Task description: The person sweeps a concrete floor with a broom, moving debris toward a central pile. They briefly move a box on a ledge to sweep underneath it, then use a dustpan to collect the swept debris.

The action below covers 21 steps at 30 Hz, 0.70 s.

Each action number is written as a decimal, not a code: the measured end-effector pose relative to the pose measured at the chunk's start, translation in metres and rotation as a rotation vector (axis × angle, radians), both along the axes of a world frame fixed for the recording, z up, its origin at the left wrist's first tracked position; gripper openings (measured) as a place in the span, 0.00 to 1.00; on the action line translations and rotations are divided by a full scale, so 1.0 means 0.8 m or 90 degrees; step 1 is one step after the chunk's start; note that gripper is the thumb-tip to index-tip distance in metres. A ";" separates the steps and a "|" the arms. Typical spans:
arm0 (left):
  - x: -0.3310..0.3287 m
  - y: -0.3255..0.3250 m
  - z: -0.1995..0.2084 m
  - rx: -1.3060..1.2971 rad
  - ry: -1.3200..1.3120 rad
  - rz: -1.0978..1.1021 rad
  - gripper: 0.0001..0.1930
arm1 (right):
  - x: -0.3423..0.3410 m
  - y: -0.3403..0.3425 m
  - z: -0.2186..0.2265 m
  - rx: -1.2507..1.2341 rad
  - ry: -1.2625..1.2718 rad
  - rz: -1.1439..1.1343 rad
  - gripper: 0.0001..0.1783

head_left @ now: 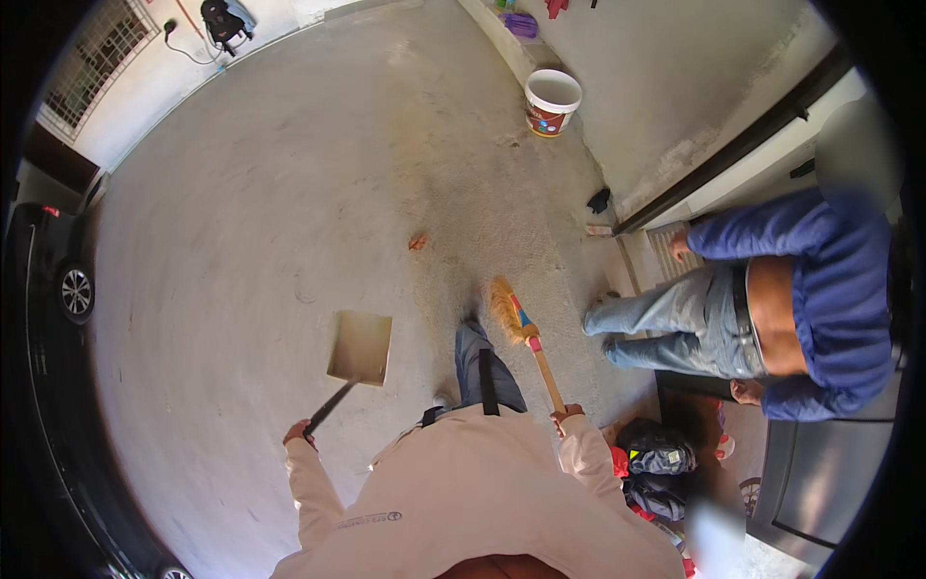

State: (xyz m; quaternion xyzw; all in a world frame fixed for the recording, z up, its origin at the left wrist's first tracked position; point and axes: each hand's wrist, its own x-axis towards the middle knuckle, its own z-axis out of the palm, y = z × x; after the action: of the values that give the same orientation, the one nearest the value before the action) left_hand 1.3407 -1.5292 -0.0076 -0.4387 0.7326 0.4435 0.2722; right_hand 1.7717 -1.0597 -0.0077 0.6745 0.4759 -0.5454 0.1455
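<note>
My left hand (299, 433) is wrapped round the dark handle of a dustpan (360, 347), whose pale square pan is out ahead of me on the left. In my right hand (567, 417) is the wooden stick of a broom (548, 374). The broom's straw-coloured bristles (504, 311) point forward and left, at or close to the concrete floor beside my leg; I cannot tell whether they touch it. A small reddish-brown scrap (417, 242) lies on the floor ahead of the broom.
A co-worker (762, 299) in a blue top and jeans stands at my right. Ahead stands a white and brown bucket (553, 101) near a low ledge. Bags (659, 458) lie at my lower right. A black car (58, 386) is parked along the left. A dark cloth-like thing (599, 201) lies near the doorway.
</note>
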 end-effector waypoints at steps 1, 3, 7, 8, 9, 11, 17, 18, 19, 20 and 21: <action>-0.034 0.034 0.008 0.011 0.003 0.020 0.07 | -0.027 0.023 -0.006 0.003 -0.011 -0.011 0.06; -0.097 0.108 0.026 0.016 0.056 -0.006 0.07 | -0.088 0.080 -0.020 0.015 -0.034 -0.004 0.07; -0.211 0.240 0.082 0.037 0.132 -0.027 0.08 | -0.245 0.211 -0.045 0.076 -0.158 0.099 0.09; -0.245 0.266 0.100 0.026 0.156 -0.022 0.08 | -0.281 0.243 -0.043 0.087 -0.135 0.111 0.10; -0.271 0.288 0.117 0.025 0.180 -0.018 0.08 | -0.311 0.276 -0.035 0.103 -0.116 0.127 0.10; -0.318 0.326 0.148 0.032 0.196 -0.014 0.07 | -0.375 0.345 -0.018 0.048 -0.065 0.134 0.06; -0.480 0.426 0.209 0.055 0.308 -0.073 0.07 | -0.527 0.497 0.028 -0.049 0.112 0.016 0.07; -0.516 0.446 0.208 0.041 0.296 -0.087 0.07 | -0.548 0.508 0.029 -0.060 0.137 -0.014 0.08; -0.556 0.464 0.205 0.038 0.298 -0.105 0.07 | -0.573 0.518 0.028 -0.069 0.123 -0.036 0.10; -0.595 0.478 0.203 0.036 0.312 -0.125 0.07 | -0.596 0.519 0.025 -0.059 0.120 -0.052 0.10; -0.638 0.503 0.191 0.072 0.378 -0.102 0.06 | -0.618 0.519 0.024 -0.049 0.114 -0.068 0.09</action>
State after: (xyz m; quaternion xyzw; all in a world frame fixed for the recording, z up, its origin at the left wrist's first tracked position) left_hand 0.8305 -1.1271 0.1449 -0.2149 0.7866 0.5694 0.1047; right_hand 1.2777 -0.6447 0.0112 0.6414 0.4291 -0.6282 0.0991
